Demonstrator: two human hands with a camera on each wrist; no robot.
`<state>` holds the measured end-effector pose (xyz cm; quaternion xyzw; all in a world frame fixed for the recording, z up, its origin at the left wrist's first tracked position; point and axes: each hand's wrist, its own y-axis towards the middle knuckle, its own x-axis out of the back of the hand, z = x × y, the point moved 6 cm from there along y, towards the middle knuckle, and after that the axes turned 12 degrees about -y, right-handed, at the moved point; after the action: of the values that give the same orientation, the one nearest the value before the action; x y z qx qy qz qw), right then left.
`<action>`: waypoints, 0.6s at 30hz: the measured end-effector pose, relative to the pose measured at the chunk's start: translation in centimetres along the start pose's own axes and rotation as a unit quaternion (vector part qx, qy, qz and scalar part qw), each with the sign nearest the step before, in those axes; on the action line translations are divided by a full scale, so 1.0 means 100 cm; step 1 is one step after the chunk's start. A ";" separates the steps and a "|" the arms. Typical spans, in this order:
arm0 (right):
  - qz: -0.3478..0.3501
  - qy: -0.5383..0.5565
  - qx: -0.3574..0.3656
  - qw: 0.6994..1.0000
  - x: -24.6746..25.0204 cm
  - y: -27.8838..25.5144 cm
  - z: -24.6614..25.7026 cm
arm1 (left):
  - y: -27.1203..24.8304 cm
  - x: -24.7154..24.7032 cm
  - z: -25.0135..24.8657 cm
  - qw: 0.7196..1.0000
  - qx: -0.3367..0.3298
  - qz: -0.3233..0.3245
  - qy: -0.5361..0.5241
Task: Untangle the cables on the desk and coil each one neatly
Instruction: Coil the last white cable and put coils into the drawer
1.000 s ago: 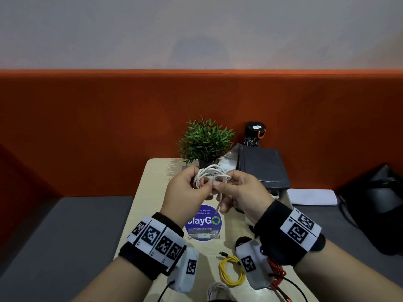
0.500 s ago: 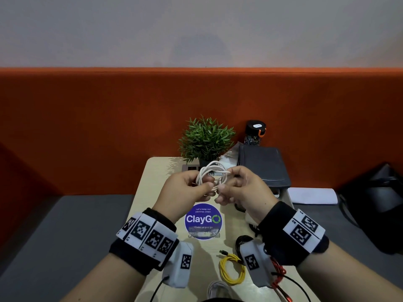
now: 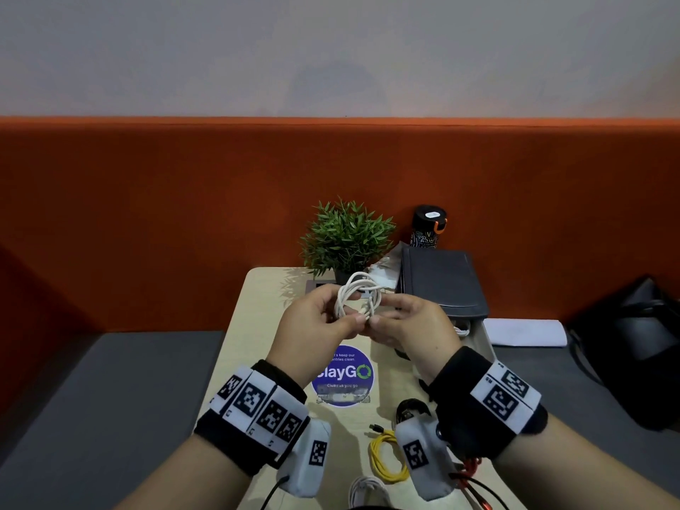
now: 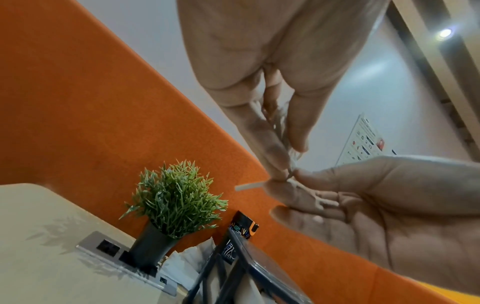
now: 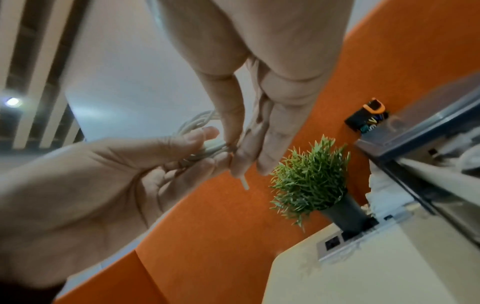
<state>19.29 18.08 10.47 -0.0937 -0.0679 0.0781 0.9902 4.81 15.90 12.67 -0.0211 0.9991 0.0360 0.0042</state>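
Nearest the camera, at the worktop's [image 3: 235, 362] front edge, a coiled white cable [image 3: 364, 489] is partly cut off by the frame. Just beyond it a yellow cable [image 3: 386, 458] lies coiled, with a red cable [image 3: 467, 473] to its right, mostly hidden under the right wrist. A black cable [image 3: 408, 408] is seen a little farther in, its shape partly hidden. A round blue sticker [image 3: 346, 380] is stuck mid-worktop.

Above the sticker, off the surface, a white cable coil [image 3: 358, 294] is held up between both hands. The left hand [image 3: 312, 325] is curled on the coil's lower left, thumb and fingertips pinched on the strands. The right hand [image 3: 408, 325] is pinched on the coil's lower right, thumb tip nearly touching the left thumb. In the left wrist view the cable's stiff white end [image 4: 249, 186] is seen poking out past the right hand's fingers [image 4: 298, 197]; in the right wrist view that same end [image 5: 244, 183] sticks out below the pinch.

Farther back, a small potted plant [image 3: 347, 237] stands by a socket panel [image 3: 320, 285] set in the worktop. To its right a dark grey case [image 3: 441, 285] rests raised, with a black patterned bottle [image 3: 428, 226] behind it against the orange partition [image 3: 147, 215]. Off the worktop at right, a black bag [image 3: 633, 344] sits on the grey bench seat [image 3: 110, 399].
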 end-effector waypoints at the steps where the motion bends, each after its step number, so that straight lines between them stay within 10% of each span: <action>1: 0.005 0.028 -0.006 1.000 -0.001 0.000 0.000 | 0.000 0.001 -0.002 1.000 -0.010 -0.007 0.010; 18: 0.090 0.228 -0.026 0.969 -0.018 -0.007 0.000 | 0.002 0.002 -0.011 0.999 0.036 0.025 -0.003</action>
<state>17.66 17.09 10.43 -0.1406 0.1664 0.1413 0.9657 4.57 16.01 13.76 0.0043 1.0000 0.0001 0.0068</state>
